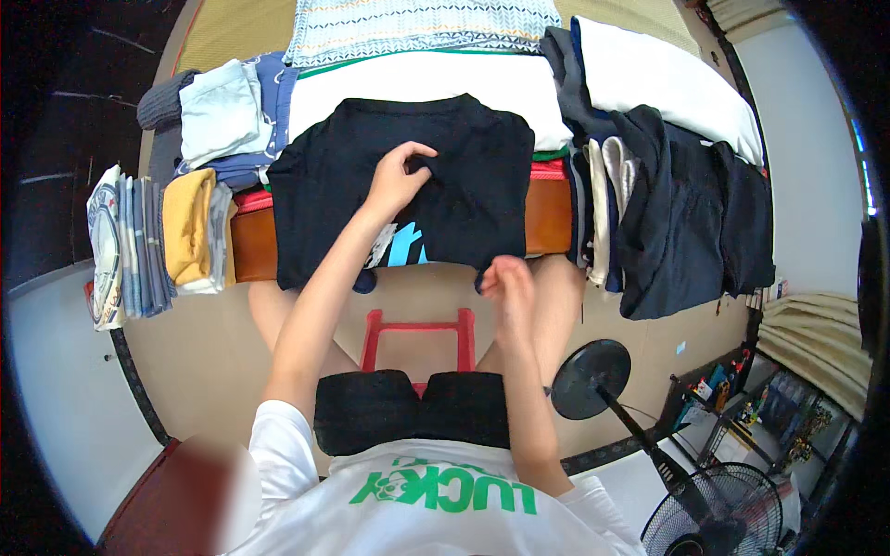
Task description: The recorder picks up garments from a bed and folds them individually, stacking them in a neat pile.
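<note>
A black T-shirt (pixel 480 187) with a blue and white print near its lower edge lies spread in front of me, its lower part hanging over the wooden bed edge (pixel 549 215). My left hand (pixel 403 177) rests over the middle of the shirt, thumb and index finger curved apart; whether it pinches any cloth is unclear. At the shirt's lower right corner is my right hand (pixel 509 281), slightly blurred, with its fingers curled; I cannot tell whether it holds the hem. White folded cloth (pixel 417 76) lies beneath and behind the shirt.
Folded clothes, among them a yellow piece (pixel 188 226) and a light blue one (pixel 222 111), stand at the left. Dark garments (pixel 667 222) and a white one (pixel 660 83) lie at the right. A red stool (pixel 372 340) is between my legs; a standing fan (pixel 716 514) is at lower right.
</note>
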Available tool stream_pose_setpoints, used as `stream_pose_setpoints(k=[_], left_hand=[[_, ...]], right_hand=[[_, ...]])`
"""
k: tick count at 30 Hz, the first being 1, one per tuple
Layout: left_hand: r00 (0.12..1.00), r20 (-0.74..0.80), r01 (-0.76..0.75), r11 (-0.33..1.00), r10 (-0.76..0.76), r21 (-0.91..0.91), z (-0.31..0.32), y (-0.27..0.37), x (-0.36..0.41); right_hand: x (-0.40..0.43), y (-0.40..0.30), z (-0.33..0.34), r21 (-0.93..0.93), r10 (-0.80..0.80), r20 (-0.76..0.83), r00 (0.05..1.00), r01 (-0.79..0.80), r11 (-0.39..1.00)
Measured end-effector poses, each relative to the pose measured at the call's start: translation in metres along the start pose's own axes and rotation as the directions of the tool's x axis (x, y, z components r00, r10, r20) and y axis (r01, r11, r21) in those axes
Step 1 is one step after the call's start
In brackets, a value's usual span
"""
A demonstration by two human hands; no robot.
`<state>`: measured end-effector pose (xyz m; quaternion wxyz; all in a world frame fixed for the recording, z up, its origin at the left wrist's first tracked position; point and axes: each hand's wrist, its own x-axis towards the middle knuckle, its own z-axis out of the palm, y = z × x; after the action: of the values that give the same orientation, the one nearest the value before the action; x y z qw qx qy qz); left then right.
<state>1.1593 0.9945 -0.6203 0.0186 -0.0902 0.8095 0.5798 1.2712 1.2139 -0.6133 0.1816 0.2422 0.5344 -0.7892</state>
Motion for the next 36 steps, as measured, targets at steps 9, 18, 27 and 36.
stream_pose_setpoints(k=[9, 18, 27, 36], left_hand=[[0.99, -0.003, 0.136, 0.973, -0.139, -0.187, -0.007, 0.013, -0.002], [0.928, 0.322, 0.323, 0.839, -0.189, -0.438, -0.012, 0.025, 0.002], [0.819, 0.221, 0.513, 0.848, -0.529, 0.132, 0.006, 0.043, 0.029], [0.957, 0.28, -0.114, 0.779, -0.081, 0.617, 0.067, 0.068, 0.074]], right_hand=[[0.023, 0.034, 0.0, 0.741, 0.474, 0.338, 0.813, -0.541, 0.399], [0.019, 0.029, -0.009, 0.919, 0.216, 0.168, 0.962, -0.232, 0.318], [0.018, 0.027, -0.014, 0.868, 0.285, 0.105, 0.953, -0.228, 0.442], [0.019, 0.016, -0.004, 0.886, 0.306, 0.048, 0.951, -0.182, 0.426]])
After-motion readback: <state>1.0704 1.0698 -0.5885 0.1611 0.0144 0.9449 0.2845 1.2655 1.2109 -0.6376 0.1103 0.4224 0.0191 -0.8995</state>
